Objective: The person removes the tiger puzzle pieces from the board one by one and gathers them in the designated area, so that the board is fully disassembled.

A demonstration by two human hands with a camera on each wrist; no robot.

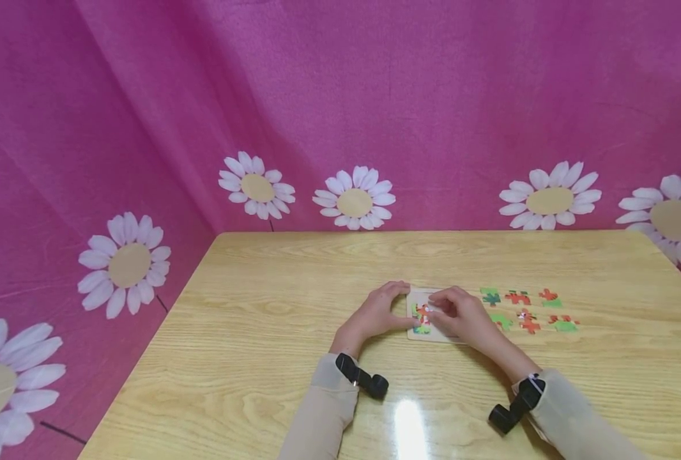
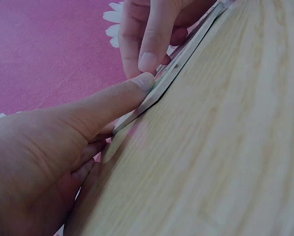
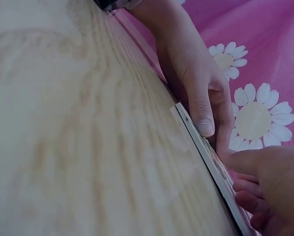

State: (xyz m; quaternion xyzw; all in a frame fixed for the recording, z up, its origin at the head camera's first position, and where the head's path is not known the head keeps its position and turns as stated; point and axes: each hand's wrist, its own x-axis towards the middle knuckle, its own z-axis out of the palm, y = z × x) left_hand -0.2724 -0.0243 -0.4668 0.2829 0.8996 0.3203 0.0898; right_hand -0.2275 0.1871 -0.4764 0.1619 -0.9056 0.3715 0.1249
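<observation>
A jigsaw puzzle board (image 1: 437,337) with a pale tray lies on the table, a few coloured pieces (image 1: 421,329) filling its left end. My left hand (image 1: 377,313) holds the board's left side, the thumb over the near part and the fingers around the far corner. From the right, my right hand (image 1: 461,316) reaches over the board and pinches a small puzzle piece at the edge of the fitted ones. The fingers mostly hide this piece. In the left wrist view, the left thumb (image 2: 122,101) rests on the board's edge (image 2: 161,88), close to the right fingertips.
Right of the board lie several loose red and green puzzle pieces (image 1: 529,321) in two rows. The wooden table (image 1: 248,319) meets a pink curtain (image 1: 432,96) with white daisies at its far and left sides. A light reflection shows near the front.
</observation>
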